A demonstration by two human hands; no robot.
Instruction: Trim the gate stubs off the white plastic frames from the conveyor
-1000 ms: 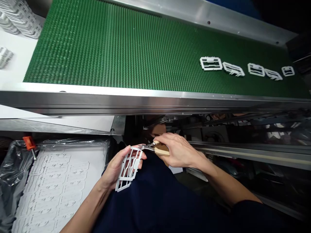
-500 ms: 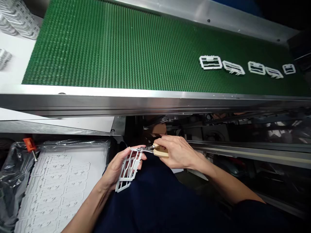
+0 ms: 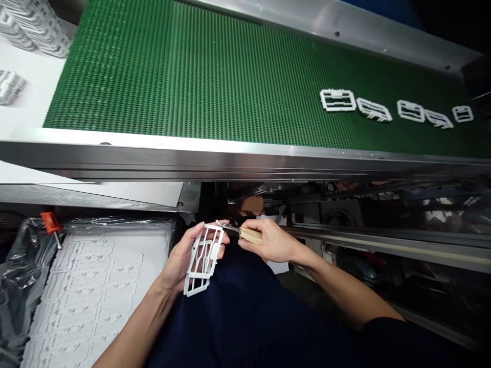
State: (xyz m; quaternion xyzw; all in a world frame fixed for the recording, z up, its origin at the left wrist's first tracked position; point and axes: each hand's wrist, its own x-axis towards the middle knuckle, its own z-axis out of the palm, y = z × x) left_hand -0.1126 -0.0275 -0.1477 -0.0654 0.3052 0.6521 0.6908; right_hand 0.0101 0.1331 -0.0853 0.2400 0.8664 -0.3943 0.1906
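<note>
My left hand (image 3: 179, 260) grips white plastic frames (image 3: 204, 255), two of them overlapping, held upright at a slant in front of my dark clothing. In my right hand (image 3: 274, 240) are pliers with pale yellow handles (image 3: 251, 235), the fingers wrapped round them. Their metal jaws (image 3: 230, 228) point left and meet the top right corner of the frames, where a small white bit sticks out by the tips. Whether the jaws are fully closed is too small to tell.
A green ribbed conveyor belt (image 3: 230, 76) with a metal edge (image 3: 215, 161) runs across the top, carrying several white frames (image 3: 338, 100) at right. Lower left, a plastic-lined box holds rows of white parts (image 3: 80, 296), beside an orange-handled tool (image 3: 50, 223). White stacks (image 3: 34, 25) stand upper left.
The pliers have turned in my right hand, their handles now closer together. My left hand holds the frames slightly more upright. The view has shifted a little.
</note>
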